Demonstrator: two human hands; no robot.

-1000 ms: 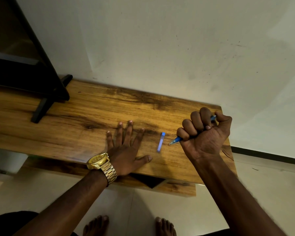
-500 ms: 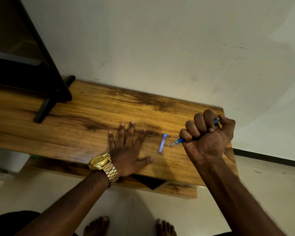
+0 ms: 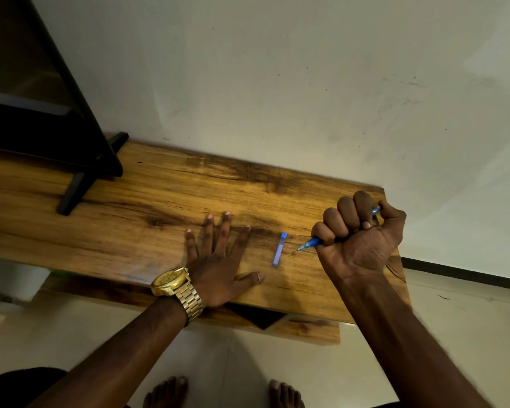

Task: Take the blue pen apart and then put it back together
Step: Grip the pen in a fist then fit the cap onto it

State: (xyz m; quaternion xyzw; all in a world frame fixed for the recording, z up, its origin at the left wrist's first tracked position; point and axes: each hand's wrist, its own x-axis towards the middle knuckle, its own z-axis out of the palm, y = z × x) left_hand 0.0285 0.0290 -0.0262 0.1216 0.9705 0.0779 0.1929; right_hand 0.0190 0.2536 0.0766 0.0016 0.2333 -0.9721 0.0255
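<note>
**Cap off, pen barely begun**

We looked down on a wooden table [image 3: 147,207] set against a pale wall; our right hand [image 3: 359,240] was balled into a fist around the pen [image 3: 312,242], all four fingers curled over the barrel and the thumb pressed at its far end, so that only the blue tip section poked out toward the left and a sliver of blue showed by the thumb; the point sat just above or on the wood, and we could not tell which. The cap [image 3: 279,252] lay flat on the table just beside that point, apart from it, between our two hands. Our left hand [image 3: 218,260], a gold watch [image 3: 171,282] on its wrist, rested palm down with its fingers spread flat, holding nothing.

We judged the task to be at an early stage: the cap was off, which counted as the first piece removed; the barrel appeared whole inside the fist, though most of it was hidden, so we could not say whether the tip had been loosened. Left, as we saw it, were unscrewing the body, drawing out the refill, and then the whole reassembly, cap included.
</note>
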